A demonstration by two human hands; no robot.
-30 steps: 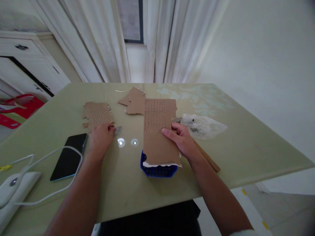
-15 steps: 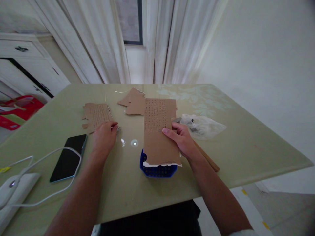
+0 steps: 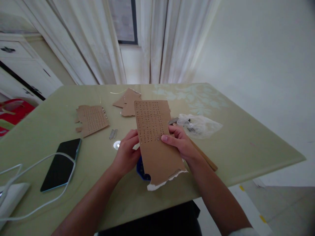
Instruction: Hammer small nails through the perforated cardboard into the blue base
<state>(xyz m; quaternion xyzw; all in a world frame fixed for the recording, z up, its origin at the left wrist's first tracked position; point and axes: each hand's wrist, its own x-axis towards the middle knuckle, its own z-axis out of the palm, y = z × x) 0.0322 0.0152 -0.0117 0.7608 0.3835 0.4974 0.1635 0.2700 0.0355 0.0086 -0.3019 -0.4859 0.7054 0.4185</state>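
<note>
Both hands on the cardboard strip (image 3: 156, 141), lifted just above the blue basket (image 3: 140, 167). Right hand (image 3: 180, 144) clamped on the strip's right edge, thumb on top; left hand (image 3: 126, 154) closed on its left edge, fingers behind, maybe pinching sth, can't tell. Upper half of the strip is punched w/ rows of holes, lower half bare, so approx half left. Beyond the basket to the left: loose nails (image 3: 113, 133), then a second punched piece (image 3: 92, 119).

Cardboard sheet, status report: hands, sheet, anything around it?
Both hands on punched cardboard sheet: left hand at left edge, right hand at right. Sheet raised over blue basket. Loose nails left of it.
</note>
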